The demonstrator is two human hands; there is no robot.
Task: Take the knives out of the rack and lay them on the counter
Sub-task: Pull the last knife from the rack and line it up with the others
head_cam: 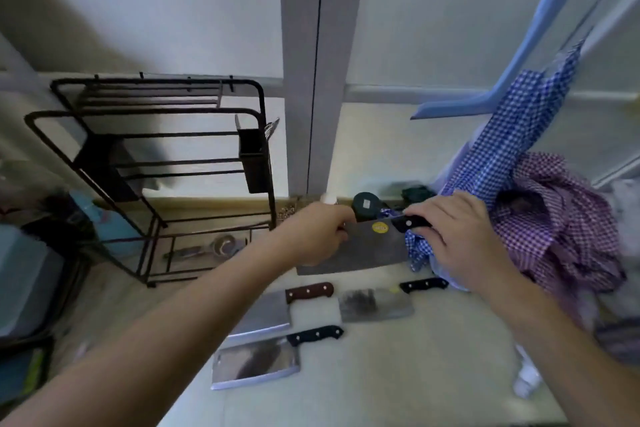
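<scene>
A black wire rack [162, 180] stands at the left on the counter [398, 374]; I see no knife in its slots. Both hands hold a cleaver [367, 250] with a yellow sticker, just above the counter. My left hand [315, 232] grips the blade's far end. My right hand [453, 236] is closed around its black handle. Three cleavers lie flat nearer to me: one with a brown handle [273, 312], one with a black handle [377, 303] to its right, and another black-handled one [256, 362] in front.
Purple and blue checked cloths [554, 218] are heaped at the right, touching the held cleaver's handle end. A dark round jar [365, 206] stands by the wall behind the hands. A metal scoop [214, 248] lies on the rack's base. A window post [322, 62] rises behind.
</scene>
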